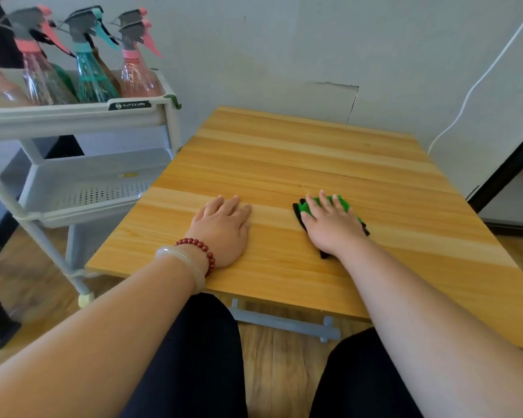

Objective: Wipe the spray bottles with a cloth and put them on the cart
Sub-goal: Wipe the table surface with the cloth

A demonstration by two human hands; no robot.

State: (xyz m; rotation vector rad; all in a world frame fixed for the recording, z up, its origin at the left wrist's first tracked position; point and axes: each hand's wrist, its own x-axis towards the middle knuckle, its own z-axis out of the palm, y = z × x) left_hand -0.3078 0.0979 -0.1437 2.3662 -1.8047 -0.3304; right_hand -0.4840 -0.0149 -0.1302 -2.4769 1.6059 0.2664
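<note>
A person's left hand (224,229) lies flat and empty on a wooden table (299,152), and the right hand (332,226) rests with straight fingers on a green and black cloth (343,203). The spray bottles (88,73) stand crowded in the top tray of a grey cart (73,116) at left. Adding or bumping one could probably topple its neighbours, since they stand packed and top-heavy.
</note>
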